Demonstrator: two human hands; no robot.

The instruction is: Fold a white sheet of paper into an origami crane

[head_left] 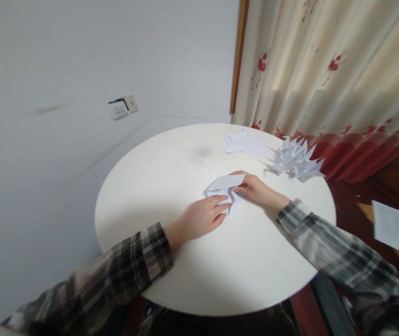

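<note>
A partly folded sheet of white paper lies near the middle of the round white table. My left hand rests on its near left side, fingers stretched out and pressing it against the tabletop. My right hand pinches a raised flap at the paper's right edge between thumb and fingers. Creases and overlapping layers show between the two hands. The fingertips of my right hand are partly hidden behind the flap.
Toward the table's right edge sits a cluster of pointed folded-paper pieces. Flat white sheets lie at the back. A wall socket is on the left wall, a patterned curtain hangs at right, and printed papers lie beyond the table.
</note>
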